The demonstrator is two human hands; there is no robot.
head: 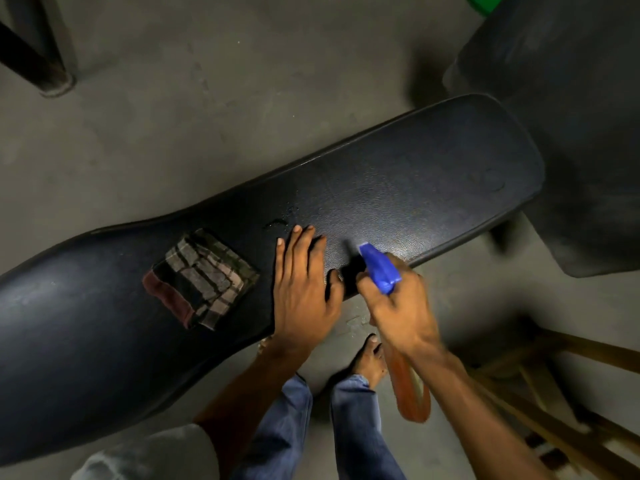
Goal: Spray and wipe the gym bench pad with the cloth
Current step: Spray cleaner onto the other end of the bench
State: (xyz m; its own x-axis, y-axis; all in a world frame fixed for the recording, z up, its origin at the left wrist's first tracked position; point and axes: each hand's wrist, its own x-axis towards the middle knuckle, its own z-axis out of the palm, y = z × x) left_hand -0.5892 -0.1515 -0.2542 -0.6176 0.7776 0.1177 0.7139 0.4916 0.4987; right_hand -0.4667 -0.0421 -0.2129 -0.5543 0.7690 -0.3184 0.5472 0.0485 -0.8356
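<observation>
A long black bench pad point(415, 181) runs from lower left to upper right. A folded checked cloth point(202, 278) lies on its left half. My left hand point(304, 289) rests flat on the pad just right of the cloth, fingers straight. My right hand point(398, 306) grips a spray bottle point(379, 266) with a blue head at the pad's near edge, nozzle aimed over the pad. Its orange body point(410, 389) hangs below my wrist. A few wet drops point(277, 223) glisten beyond my left fingertips.
Grey concrete floor point(207, 116) surrounds the bench. A dark post foot point(52, 81) stands at upper left, a dark padded piece point(571, 116) at upper right, wooden legs point(554, 393) at lower right. My bare feet point(372, 358) and jeans point(287, 427) are below the pad.
</observation>
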